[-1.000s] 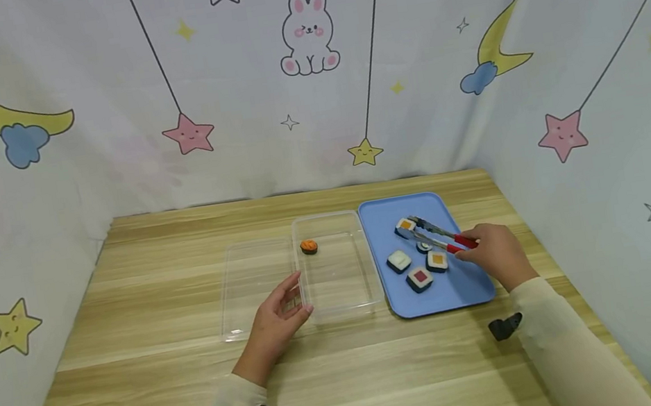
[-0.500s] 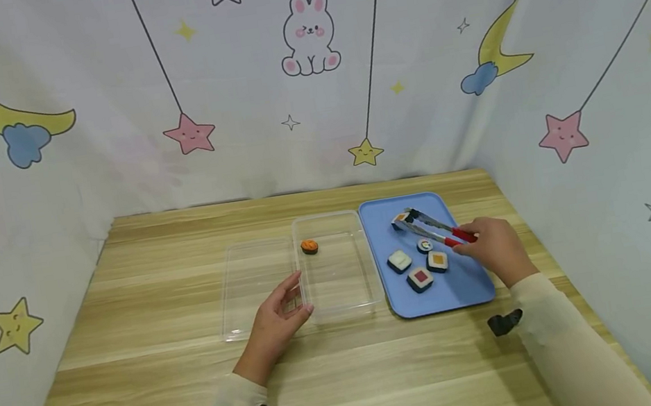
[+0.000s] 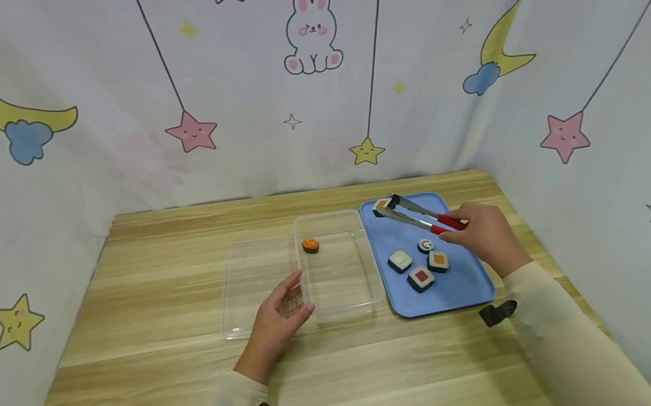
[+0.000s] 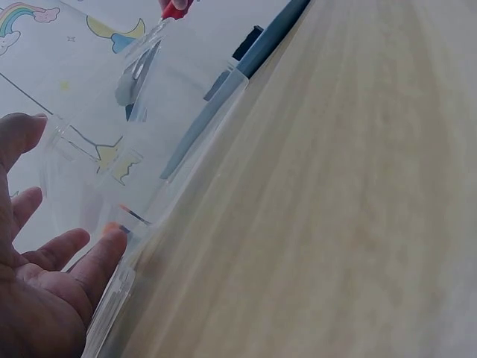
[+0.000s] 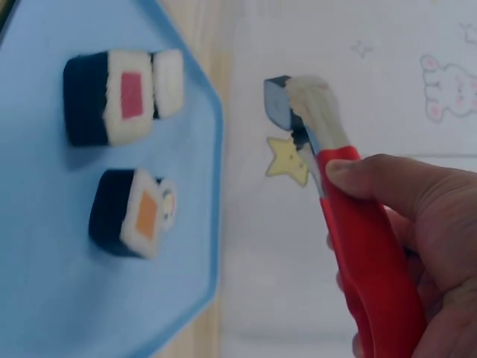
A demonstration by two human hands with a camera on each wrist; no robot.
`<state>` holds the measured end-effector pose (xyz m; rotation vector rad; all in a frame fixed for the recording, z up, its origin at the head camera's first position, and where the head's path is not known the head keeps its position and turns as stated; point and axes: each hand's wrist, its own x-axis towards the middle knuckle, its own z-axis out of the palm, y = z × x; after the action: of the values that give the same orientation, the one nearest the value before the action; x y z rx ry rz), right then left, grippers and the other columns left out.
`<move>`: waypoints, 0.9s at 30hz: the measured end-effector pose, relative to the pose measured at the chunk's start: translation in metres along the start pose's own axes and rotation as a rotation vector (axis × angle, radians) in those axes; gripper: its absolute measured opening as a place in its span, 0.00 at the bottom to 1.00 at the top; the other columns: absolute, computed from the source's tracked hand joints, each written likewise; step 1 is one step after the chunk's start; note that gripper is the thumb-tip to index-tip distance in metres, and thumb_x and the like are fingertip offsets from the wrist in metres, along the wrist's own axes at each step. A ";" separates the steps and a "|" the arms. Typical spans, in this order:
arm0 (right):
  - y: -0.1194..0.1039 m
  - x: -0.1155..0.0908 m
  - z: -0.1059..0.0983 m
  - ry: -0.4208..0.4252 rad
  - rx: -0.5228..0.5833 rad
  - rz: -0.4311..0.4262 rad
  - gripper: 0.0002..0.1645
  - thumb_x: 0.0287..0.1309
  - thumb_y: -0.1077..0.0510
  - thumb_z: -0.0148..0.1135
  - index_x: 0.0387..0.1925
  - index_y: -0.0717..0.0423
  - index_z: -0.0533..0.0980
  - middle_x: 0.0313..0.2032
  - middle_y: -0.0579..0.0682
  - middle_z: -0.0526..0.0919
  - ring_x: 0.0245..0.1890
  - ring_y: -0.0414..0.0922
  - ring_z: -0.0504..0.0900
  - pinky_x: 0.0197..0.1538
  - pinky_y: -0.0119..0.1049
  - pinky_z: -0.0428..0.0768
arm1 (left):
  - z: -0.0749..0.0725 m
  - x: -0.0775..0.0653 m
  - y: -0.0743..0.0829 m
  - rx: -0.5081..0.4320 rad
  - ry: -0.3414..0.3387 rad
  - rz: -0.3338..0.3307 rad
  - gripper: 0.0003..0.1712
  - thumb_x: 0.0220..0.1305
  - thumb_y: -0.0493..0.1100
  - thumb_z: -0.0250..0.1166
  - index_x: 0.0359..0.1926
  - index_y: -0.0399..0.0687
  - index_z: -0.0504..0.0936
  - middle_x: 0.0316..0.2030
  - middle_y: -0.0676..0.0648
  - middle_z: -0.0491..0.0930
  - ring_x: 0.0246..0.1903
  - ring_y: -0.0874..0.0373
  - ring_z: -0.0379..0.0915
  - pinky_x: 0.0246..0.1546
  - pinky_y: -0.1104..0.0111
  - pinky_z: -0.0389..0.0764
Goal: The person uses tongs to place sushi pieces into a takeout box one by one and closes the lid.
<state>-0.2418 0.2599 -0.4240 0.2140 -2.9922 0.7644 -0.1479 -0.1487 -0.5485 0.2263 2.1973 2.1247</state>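
My right hand [image 3: 487, 235] grips the red handles of metal tongs [image 5: 365, 246]. Between the tong tips is a sushi roll piece [image 3: 382, 206] with an orange centre, lifted over the far left corner of the blue tray [image 3: 465, 291]. My left hand [image 3: 274, 317] rests its spread fingers and thumb against the left side of a clear plastic container [image 3: 346, 308]. Inside that container, at the far left, sits one orange-topped sushi piece [image 3: 310, 246]. On the tray lie a plain white-topped roll [image 3: 400, 261], a red-centred roll [image 5: 128, 97], an orange-centred roll [image 3: 438, 261] and a small round roll [image 3: 425, 245].
A clear lid [image 3: 253, 270] lies flat to the left of the container, partly behind the left hand. All of it stands on a wood-grain table [image 3: 352, 381]. A printed white curtain [image 3: 255, 157] hangs along the back and both sides.
The right hand has raised the tongs and moved them left and away, carrying the orange-centred roll up from among the other pieces. My left hand stays against the container.
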 end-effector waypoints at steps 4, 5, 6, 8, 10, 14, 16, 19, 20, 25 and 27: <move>-0.012 0.002 0.004 -0.001 0.005 -0.062 0.28 0.57 0.53 0.79 0.57 0.61 0.84 0.45 0.59 0.86 0.40 0.54 0.82 0.40 0.47 0.87 | 0.000 0.001 0.000 -0.001 0.000 -0.001 0.41 0.67 0.37 0.72 0.77 0.42 0.66 0.76 0.40 0.63 0.73 0.40 0.63 0.63 0.65 0.79; -0.016 0.002 0.005 -0.003 0.007 -0.072 0.28 0.57 0.53 0.79 0.57 0.61 0.84 0.45 0.60 0.86 0.40 0.55 0.82 0.40 0.47 0.87 | 0.000 0.001 -0.001 -0.001 0.000 0.000 0.41 0.67 0.37 0.72 0.77 0.42 0.66 0.76 0.40 0.63 0.73 0.40 0.63 0.63 0.65 0.79; -0.020 0.002 0.006 -0.007 0.005 -0.080 0.28 0.57 0.53 0.79 0.57 0.61 0.84 0.45 0.60 0.86 0.40 0.55 0.82 0.40 0.47 0.87 | 0.000 0.001 -0.001 -0.003 0.001 0.000 0.41 0.67 0.36 0.72 0.77 0.42 0.66 0.76 0.40 0.63 0.73 0.40 0.63 0.63 0.65 0.79; -0.028 0.003 0.010 -0.015 0.003 -0.101 0.28 0.57 0.52 0.79 0.57 0.60 0.85 0.45 0.59 0.86 0.41 0.54 0.82 0.41 0.48 0.88 | 0.000 0.001 -0.001 -0.003 -0.001 0.000 0.41 0.67 0.36 0.72 0.77 0.42 0.66 0.76 0.40 0.63 0.73 0.40 0.63 0.63 0.64 0.79; -0.037 0.004 0.015 -0.023 -0.008 -0.128 0.28 0.56 0.52 0.80 0.56 0.59 0.85 0.45 0.57 0.86 0.41 0.53 0.82 0.40 0.48 0.88 | 0.000 0.001 0.000 -0.009 -0.002 -0.003 0.41 0.67 0.36 0.72 0.77 0.42 0.66 0.77 0.40 0.63 0.73 0.40 0.63 0.64 0.63 0.79; -0.055 0.005 0.028 -0.059 -0.032 -0.200 0.27 0.55 0.51 0.80 0.55 0.57 0.86 0.42 0.53 0.87 0.39 0.51 0.82 0.39 0.45 0.87 | 0.000 0.001 0.001 -0.008 -0.001 -0.007 0.41 0.67 0.36 0.72 0.77 0.43 0.66 0.77 0.41 0.63 0.73 0.40 0.63 0.64 0.62 0.79; -0.063 0.005 0.036 -0.089 -0.022 -0.220 0.27 0.55 0.51 0.80 0.55 0.56 0.86 0.41 0.53 0.87 0.38 0.50 0.81 0.39 0.44 0.86 | 0.000 0.001 0.001 -0.005 0.001 -0.006 0.41 0.67 0.36 0.72 0.77 0.43 0.66 0.77 0.41 0.63 0.73 0.40 0.63 0.63 0.62 0.79; -0.074 0.006 0.048 -0.135 0.013 -0.215 0.26 0.55 0.51 0.80 0.55 0.54 0.87 0.41 0.51 0.87 0.39 0.48 0.81 0.38 0.42 0.85 | 0.000 0.001 0.000 -0.005 0.004 0.002 0.41 0.67 0.35 0.72 0.77 0.42 0.66 0.76 0.41 0.63 0.73 0.40 0.64 0.63 0.62 0.79; -0.077 0.006 0.052 -0.147 0.019 -0.211 0.26 0.55 0.51 0.80 0.55 0.53 0.87 0.41 0.50 0.87 0.39 0.47 0.81 0.38 0.40 0.85 | 0.001 0.001 0.000 -0.007 0.005 0.004 0.41 0.66 0.35 0.72 0.77 0.42 0.66 0.76 0.41 0.64 0.72 0.40 0.64 0.63 0.62 0.79; -0.088 0.008 0.066 -0.198 0.022 -0.216 0.24 0.55 0.53 0.80 0.54 0.52 0.87 0.41 0.49 0.87 0.37 0.45 0.80 0.34 0.36 0.82 | 0.001 0.001 0.001 -0.021 0.006 0.005 0.40 0.66 0.34 0.72 0.76 0.42 0.67 0.75 0.41 0.65 0.72 0.41 0.65 0.63 0.63 0.80; -0.091 0.009 0.068 -0.215 0.016 -0.217 0.24 0.55 0.53 0.80 0.53 0.53 0.87 0.42 0.50 0.87 0.36 0.45 0.79 0.31 0.35 0.81 | 0.001 0.000 0.002 -0.024 0.008 0.003 0.41 0.66 0.34 0.72 0.76 0.42 0.67 0.75 0.41 0.65 0.72 0.41 0.65 0.62 0.64 0.80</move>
<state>-0.2378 0.1466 -0.4398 0.6486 -3.0874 0.7870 -0.1480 -0.1478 -0.5466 0.2201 2.1758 2.1568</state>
